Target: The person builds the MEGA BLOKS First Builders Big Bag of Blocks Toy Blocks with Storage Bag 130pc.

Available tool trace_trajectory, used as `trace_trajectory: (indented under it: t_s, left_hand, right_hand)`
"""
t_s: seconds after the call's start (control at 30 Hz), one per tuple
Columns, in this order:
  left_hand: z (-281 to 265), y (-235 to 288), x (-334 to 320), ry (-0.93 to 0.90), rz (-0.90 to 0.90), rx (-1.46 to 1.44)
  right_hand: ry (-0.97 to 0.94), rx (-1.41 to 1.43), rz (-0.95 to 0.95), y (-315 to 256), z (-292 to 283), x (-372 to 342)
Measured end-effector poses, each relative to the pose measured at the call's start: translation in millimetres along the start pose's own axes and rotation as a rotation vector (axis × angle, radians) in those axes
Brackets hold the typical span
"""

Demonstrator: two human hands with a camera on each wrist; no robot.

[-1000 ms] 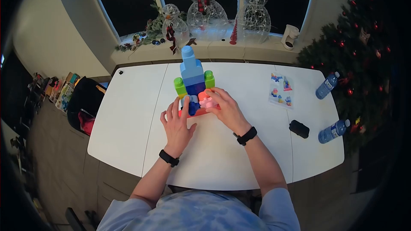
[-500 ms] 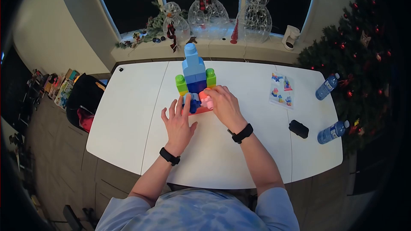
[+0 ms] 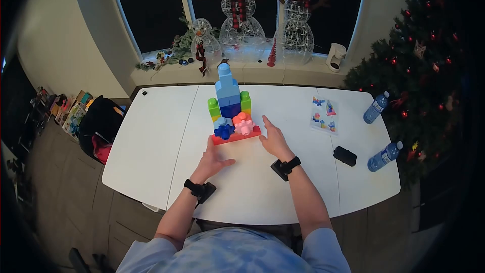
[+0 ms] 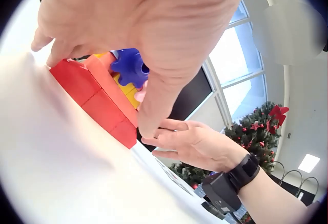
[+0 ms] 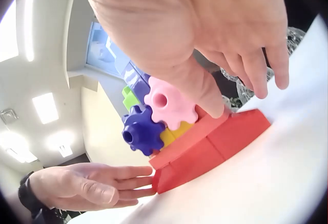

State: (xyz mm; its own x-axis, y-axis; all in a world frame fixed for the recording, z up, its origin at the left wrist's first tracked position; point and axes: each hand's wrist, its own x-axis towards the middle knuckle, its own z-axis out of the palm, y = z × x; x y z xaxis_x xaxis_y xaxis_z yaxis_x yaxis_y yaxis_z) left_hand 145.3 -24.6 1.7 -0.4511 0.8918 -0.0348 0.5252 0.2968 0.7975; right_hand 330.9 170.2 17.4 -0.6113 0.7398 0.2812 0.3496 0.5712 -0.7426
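Note:
A tower of toy blocks stands upright on a red base [image 3: 236,138]. Light blue blocks [image 3: 228,91] form its top, with green blocks [image 3: 245,102] at both sides. At its front sit a dark blue gear [image 3: 224,131] and a pink gear [image 3: 244,127], side by side. The left hand [image 3: 208,163] has its fingers at the base's left end; in the right wrist view its fingertips meet that end. The right hand [image 3: 275,141] is by the base's right end, fingers extended; whether it touches cannot be told.
On the table's right lie a sheet with block pictures [image 3: 324,115] and a black case [image 3: 344,155]. Two water bottles [image 3: 376,107] [image 3: 385,156] stand near the right edge. Wire snowmen [image 3: 242,25] are on the sill behind, a decorated tree [image 3: 409,76] at the right.
Both hands have come off the gears and moved down and outward to the ends of the red base. The right fingers have let go of the pink gear, and both gears now show fully.

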Motion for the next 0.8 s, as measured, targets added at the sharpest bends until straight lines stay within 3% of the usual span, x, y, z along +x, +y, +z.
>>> trace_trajectory:
  t_s: [0.07, 0.13, 0.27, 0.37, 0.5, 0.63, 0.7, 0.73, 0.8]
  left_hand:
    - [-4.5, 3.5, 7.3, -0.067, -0.017, -0.030]
    - [-4.7, 5.0, 17.0, -0.131, -0.029, -0.062]
    - [-1.8, 5.2, 34.3, -0.085, 0.008, 0.182]
    - [-8.5, 14.9, 48.4, -0.114, -0.027, 0.247]
    - [-23.2, 31.9, 52.9, -0.207, -0.090, 0.236]
    - [-26.9, 30.4, 52.4, -0.188, -0.076, 0.274]
    - [-35.2, 17.7, 56.8, -0.271, 0.083, -0.050]
    - [-40.0, 15.6, 54.6, -0.271, 0.092, -0.051]
    - [-50.8, 10.4, 49.8, -0.165, -0.118, -0.155]
  right_hand:
    - [-0.262, -0.036, 0.107, 3.1, 4.6, -1.4]
    - [-0.266, -0.037, 0.081, 2.3, 8.7, 0.5]
    - [-0.358, -0.038, 0.103, 0.5, 3.5, 16.0]
    - [-0.328, -0.146, 0.032, 2.1, 11.2, 28.5]
    - [-0.334, -0.168, 0.084, 4.4, 17.6, 40.0]
    - [-0.334, -0.204, 0.115, -2.0, 13.0, 41.7]
    - [-0.432, -0.066, 0.162, -4.6, -0.1, 42.7]
    - [-0.425, -0.071, 0.161, 6.1, -0.2, 40.8]
    - [-0.249, -0.180, -0.005, 41.7, 3.3, 35.4]
